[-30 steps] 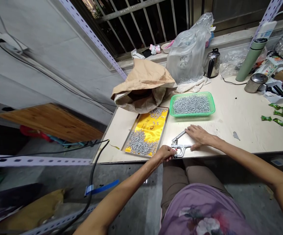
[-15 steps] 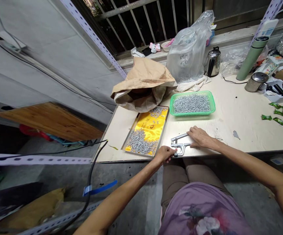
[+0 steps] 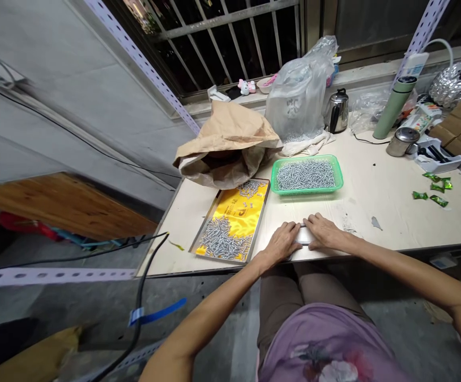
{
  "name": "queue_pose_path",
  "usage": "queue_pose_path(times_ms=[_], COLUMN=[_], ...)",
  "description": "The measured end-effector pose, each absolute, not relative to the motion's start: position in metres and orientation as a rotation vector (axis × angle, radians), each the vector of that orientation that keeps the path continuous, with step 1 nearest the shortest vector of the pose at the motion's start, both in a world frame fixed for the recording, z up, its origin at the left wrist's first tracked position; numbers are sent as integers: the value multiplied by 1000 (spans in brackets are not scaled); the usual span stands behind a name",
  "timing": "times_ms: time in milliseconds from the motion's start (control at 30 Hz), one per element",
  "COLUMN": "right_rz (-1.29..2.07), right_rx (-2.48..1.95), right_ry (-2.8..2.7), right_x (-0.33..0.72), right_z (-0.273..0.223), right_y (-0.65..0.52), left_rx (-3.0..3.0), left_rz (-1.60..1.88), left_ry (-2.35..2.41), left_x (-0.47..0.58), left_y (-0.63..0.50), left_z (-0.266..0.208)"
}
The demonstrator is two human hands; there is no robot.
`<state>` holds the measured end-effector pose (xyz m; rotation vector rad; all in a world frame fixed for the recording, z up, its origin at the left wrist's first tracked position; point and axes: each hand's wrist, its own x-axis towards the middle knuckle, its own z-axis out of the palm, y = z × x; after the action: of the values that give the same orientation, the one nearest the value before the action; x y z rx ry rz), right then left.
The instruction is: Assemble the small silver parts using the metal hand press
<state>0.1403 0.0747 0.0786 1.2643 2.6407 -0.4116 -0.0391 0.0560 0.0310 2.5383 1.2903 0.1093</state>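
Grey metal hand pliers (image 3: 302, 243) lie near the table's front edge, mostly hidden under both hands. My left hand (image 3: 283, 241) is wrapped over their head end, fingers bent and knuckles up. From the other side my right hand (image 3: 323, 232) grips the handle ends, thumb and fingers spanning the two handles. Only a short stretch of the handles shows between my fingertips. Left of my hands, a shallow tray (image 3: 259, 228) lined with yellow cloth holds loose silver screw-like parts (image 3: 222, 239). A green plastic basket (image 3: 306, 192) full of similar small metal parts stands beyond my hands.
A brown paper bag (image 3: 230, 132) gapes behind the tray. At the back are a clear plastic bag (image 3: 296, 103), a steel kettle (image 3: 338, 112) and a green flask (image 3: 393, 109). Green-wrapped sweets (image 3: 438, 201) lie at the right. A black cable (image 3: 141, 289) hangs at the left.
My left hand has moved from pinching at the lower tip of the pliers to covering their head. My right hand stays on the handles. The whole view has shifted slightly.
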Motion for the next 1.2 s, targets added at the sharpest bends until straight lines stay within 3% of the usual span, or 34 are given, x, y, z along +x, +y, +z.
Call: queue_pose_path(times_ms=[600,900,1200], right_rz=[-419,-492,-137], right_rx=[1270,1105,1326], right_ry=[2691,2836,2696], right_x=[140,160,127], right_z=[63,70,69], right_y=[73,105,134], left_rx=[2410,2442,2447], left_rz=[-94,469,620], left_ry=[1461,1544,1311], left_x=[-19,-15,1], left_y=[63,32,6], left_z=[45,4,-7])
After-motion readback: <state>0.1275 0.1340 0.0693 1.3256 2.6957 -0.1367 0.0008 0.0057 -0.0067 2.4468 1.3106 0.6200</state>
